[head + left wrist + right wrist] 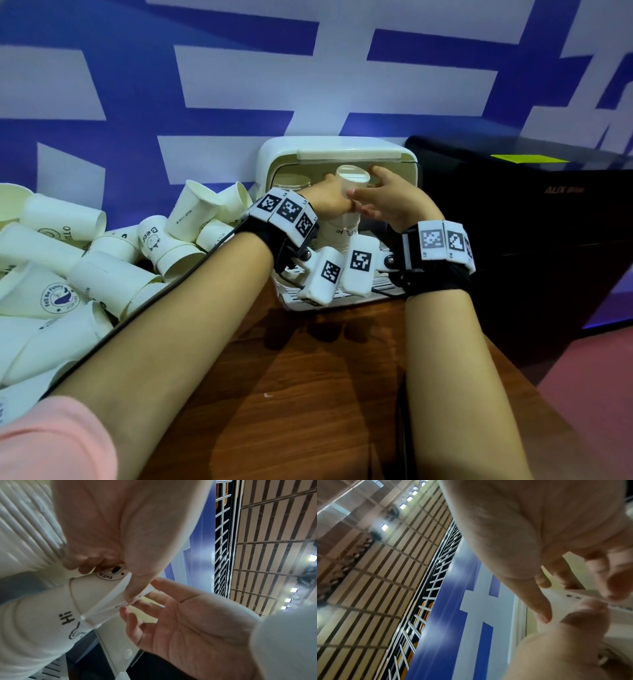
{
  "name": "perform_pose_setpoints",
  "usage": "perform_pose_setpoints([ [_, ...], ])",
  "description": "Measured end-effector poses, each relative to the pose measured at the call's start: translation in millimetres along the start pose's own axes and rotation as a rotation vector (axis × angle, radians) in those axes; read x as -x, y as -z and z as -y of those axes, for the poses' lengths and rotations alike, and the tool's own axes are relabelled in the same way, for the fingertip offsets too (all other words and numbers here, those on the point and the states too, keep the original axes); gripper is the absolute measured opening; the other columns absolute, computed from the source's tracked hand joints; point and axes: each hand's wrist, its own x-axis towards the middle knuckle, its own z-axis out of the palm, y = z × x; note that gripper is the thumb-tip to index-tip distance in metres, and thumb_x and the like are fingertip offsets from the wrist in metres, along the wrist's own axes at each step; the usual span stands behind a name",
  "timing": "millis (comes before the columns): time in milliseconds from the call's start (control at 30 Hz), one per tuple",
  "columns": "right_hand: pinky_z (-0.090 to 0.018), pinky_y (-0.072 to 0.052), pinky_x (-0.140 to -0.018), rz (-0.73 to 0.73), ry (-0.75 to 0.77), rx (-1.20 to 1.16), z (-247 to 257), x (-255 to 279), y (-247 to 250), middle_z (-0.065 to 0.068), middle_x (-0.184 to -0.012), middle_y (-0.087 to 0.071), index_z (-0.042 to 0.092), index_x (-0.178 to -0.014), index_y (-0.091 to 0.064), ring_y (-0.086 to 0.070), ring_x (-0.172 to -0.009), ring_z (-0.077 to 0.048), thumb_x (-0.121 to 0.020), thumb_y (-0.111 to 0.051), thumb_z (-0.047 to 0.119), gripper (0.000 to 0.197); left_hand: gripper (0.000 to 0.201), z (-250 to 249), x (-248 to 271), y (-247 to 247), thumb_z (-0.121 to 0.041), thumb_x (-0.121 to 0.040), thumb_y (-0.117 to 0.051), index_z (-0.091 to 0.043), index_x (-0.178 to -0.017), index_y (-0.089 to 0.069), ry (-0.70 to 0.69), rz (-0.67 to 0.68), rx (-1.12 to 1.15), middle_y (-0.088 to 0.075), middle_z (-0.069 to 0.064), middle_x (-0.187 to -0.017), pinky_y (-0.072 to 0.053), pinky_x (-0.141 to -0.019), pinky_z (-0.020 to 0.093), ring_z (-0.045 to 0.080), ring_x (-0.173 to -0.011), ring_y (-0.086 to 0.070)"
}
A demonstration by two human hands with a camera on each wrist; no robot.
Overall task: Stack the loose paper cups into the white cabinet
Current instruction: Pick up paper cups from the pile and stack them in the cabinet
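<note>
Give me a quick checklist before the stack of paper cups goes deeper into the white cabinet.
1. Left hand grips the nested stack of white paper cups: ok.
2. Right hand at the stack's top cup, fingers relaxed beside it: ok; firm contact cannot tell.
3. Rounded white plastic cabinet open, its lid raised: ok.
4. Stack clears the lid's edge: cannot tell, the rim sits close beneath it.
5. Room inside: cannot tell; other cups already stand at the left.
6. Heap of loose white paper cups left on the brown wooden table: not ok, many remain.
</note>
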Motion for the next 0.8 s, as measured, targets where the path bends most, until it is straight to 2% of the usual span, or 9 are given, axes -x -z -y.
perform_pose_setpoints([
  [33, -0.031, -0.055, -0.076, 0.017, -0.039, -0.049, 0.5, 0.9, -0.4, -0.009, -0.111, -0.061, 0.019, -0.151, -0.023, -0.057, -0.084, -0.017, -0.09, -0.067, 0.015, 0.075, 0.063, -0.7, 1.5, 0.5, -0.027, -0.098, -0.052, -0.003, -0.148, -0.021, 0.008, -0.018, 0.021, -0.039, 0.019, -0.144, -0.039, -0.099, 0.033, 0.032, -0.127, -0.045],
  [67, -0.028, -0.052, -0.068, 0.03, -0.072, -0.071, 0.8, 1.8, -0.7, -0.009, -0.11, -0.06, 0.022, -0.152, -0.019, -0.054, -0.078, -0.015, -0.092, -0.064, 0.018, 0.075, 0.072, -0.6, 2.1, 1.5, -0.027, -0.098, -0.052, -0.001, -0.15, -0.008, 0.019, -0.038, 0.049, -0.038, 0.02, -0.145, -0.038, -0.101, 0.034, 0.031, -0.128, -0.044],
  [133, -0.025, -0.048, -0.062, 0.051, -0.096, -0.048, 3.9, 5.1, -0.7, -0.008, -0.108, -0.058, 0.029, -0.15, -0.021, -0.051, -0.073, -0.013, -0.095, -0.061, 0.024, 0.068, 0.08, 0.0, 0.2, 4.3, -0.026, -0.097, -0.052, -0.002, -0.15, 0.003, 0.016, -0.057, 0.095, -0.043, 0.02, -0.142, -0.041, -0.1, 0.034, 0.03, -0.126, -0.047],
  [267, -0.031, -0.05, -0.074, 0.067, -0.113, 0.073, 7.2, 7.4, -2.9, -0.005, -0.123, -0.059, 0.03, -0.146, -0.031, -0.058, -0.089, -0.019, -0.097, -0.056, 0.033, 0.055, 0.064, 1.5, -0.2, 6.0, -0.025, -0.101, -0.042, -0.009, -0.15, -0.005, -0.005, -0.041, 0.036, -0.051, 0.02, -0.133, -0.044, -0.092, 0.036, 0.031, -0.119, -0.053],
  [333, -0.031, -0.051, -0.074, 0.088, -0.158, 0.098, 7.1, 8.0, -3.6, -0.011, -0.127, -0.06, 0.022, -0.138, -0.045, -0.06, -0.093, -0.021, -0.099, -0.053, 0.033, 0.041, 0.059, 3.6, 0.5, 3.8, -0.025, -0.102, -0.039, -0.012, -0.152, -0.011, -0.015, -0.011, -0.047, -0.043, 0.02, -0.144, -0.039, -0.101, 0.037, 0.031, -0.127, -0.047],
  [400, -0.03, -0.051, -0.071, 0.112, -0.224, 0.123, 5.4, 7.7, -3.0, -0.015, -0.125, -0.061, 0.015, -0.127, -0.055, -0.063, -0.091, -0.023, -0.099, -0.051, 0.034, 0.034, 0.06, 6.2, -1.5, 0.4, -0.024, -0.102, -0.038, -0.014, -0.154, -0.007, 0.001, 0.045, -0.116, -0.032, 0.015, -0.153, -0.035, -0.108, 0.035, 0.029, -0.135, -0.04],
  [533, -0.032, -0.052, -0.07, 0.122, -0.29, 0.162, 2.7, 5.7, -4.4, -0.015, -0.122, -0.063, 0.007, -0.125, -0.056, -0.064, -0.087, -0.023, -0.098, -0.052, 0.036, 0.04, 0.062, 5.4, -4.7, -1.3, -0.02, -0.102, -0.037, -0.012, -0.154, -0.004, 0.008, 0.059, -0.164, -0.025, 0.014, -0.156, -0.03, -0.113, 0.035, 0.029, -0.139, -0.034],
  [633, -0.032, -0.053, -0.069, 0.116, -0.284, 0.144, 4.7, 6.8, -6.1, -0.016, -0.122, -0.062, 0.005, -0.126, -0.055, -0.065, -0.085, -0.023, -0.096, -0.055, 0.038, 0.045, 0.062, 5.2, -6.7, -1.6, -0.017, -0.102, -0.038, -0.017, -0.154, -0.006, -0.004, 0.043, -0.156, -0.022, 0.012, -0.158, -0.027, -0.115, 0.035, 0.028, -0.141, -0.031],
  [800, -0.032, -0.05, -0.065, 0.103, -0.265, 0.095, 10.2, 11.9, -7.4, -0.018, -0.125, -0.058, 0.004, -0.127, -0.051, -0.063, -0.092, -0.026, -0.097, -0.056, 0.034, 0.043, 0.064, 3.1, 0.6, 5.7, -0.012, -0.099, -0.047, -0.017, -0.153, -0.014, -0.058, 0.007, -0.164, -0.025, 0.007, -0.157, -0.033, -0.11, 0.032, 0.025, -0.14, -0.033],
])
